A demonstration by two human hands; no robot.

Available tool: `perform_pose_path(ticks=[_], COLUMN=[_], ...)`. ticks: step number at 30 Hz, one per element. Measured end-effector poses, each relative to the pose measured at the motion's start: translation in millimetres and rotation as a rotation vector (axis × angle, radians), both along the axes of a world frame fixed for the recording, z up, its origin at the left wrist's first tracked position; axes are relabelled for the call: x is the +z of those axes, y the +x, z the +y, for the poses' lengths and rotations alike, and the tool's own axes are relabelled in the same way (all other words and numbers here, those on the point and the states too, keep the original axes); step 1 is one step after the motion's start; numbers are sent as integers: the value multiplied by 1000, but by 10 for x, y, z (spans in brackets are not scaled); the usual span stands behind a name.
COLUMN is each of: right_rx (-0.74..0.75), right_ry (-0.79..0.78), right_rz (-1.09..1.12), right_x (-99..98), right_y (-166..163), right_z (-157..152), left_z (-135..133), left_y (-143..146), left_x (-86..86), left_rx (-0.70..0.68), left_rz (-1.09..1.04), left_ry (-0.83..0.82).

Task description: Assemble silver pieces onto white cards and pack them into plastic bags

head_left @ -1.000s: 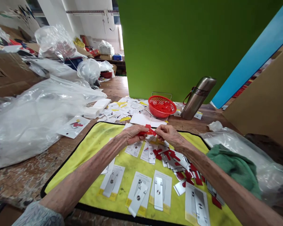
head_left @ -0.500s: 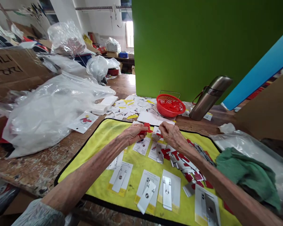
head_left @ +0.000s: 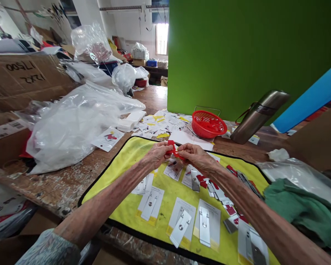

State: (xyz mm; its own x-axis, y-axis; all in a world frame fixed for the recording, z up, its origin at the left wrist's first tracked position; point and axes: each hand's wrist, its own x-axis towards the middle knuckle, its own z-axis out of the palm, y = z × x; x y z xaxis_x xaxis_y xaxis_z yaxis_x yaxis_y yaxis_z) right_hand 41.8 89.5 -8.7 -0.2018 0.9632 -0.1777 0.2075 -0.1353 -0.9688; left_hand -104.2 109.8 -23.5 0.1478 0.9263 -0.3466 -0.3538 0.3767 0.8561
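Observation:
My left hand (head_left: pixel 158 155) pinches a small red flat piece (head_left: pixel 171 142) above the far side of the yellow cloth (head_left: pixel 118 184). My right hand (head_left: pixel 195 156) is closed beside it, its fingertips on red material (head_left: pixel 178 154) between the hands. Whether this is one piece or two touching, I cannot tell. Beneath the hands lie printed cards (head_left: pixel 173 170). A silver metal strip with a round stud (head_left: pixel 180 227) rests on a card nearer me, among several such pairs. Under and beside my right forearm lies a heap of red and silver pieces (head_left: pixel 217 191).
A red plastic basket (head_left: pixel 209 125) holding red pieces stands behind the cloth, near a steel flask (head_left: pixel 257 117) and scattered cards (head_left: pixel 165 121). Large clear plastic bags (head_left: pixel 79 121) and a cardboard box (head_left: pixel 24 79) fill the left. A green cloth (head_left: pixel 300 209) lies at right.
My right hand has moved in against my left, bringing the red material together. The view has turned slightly left, so everything sits further right.

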Motion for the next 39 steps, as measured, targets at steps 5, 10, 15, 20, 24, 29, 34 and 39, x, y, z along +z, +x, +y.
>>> perform_pose_path(ticks=[5,10,15,20,24,29,34,39], right_rx=[-32,-83,-88,-114,-47,108,49,158], right_ry=[104,176,267,386,389,277,213,48], right_rz=[-113,-213,-315,-415,-356,-152,-93,-289], right_x=[-82,-226,-305,-275,-196,-100,-29,-45], right_y=[7,-69,-254,-353,-373,-430,-306,-93], right_z=[147,327,446,463,418,367,276,-6], left_z=[39,19,35,25,-10,-42,-57,-111], left_y=[-174,-295,-373,-425,-431,-424,-504,-577], left_x=[16,54,14,-39,-64,-73,-103,-107], left_rx=[87,98,96,40,-40,-182,-243,-209], left_rz=[-13,-24,-27,-19,-16,-42,-15,12], left_ry=[7,-6,-3,-17,-32,-16,-22,-45])
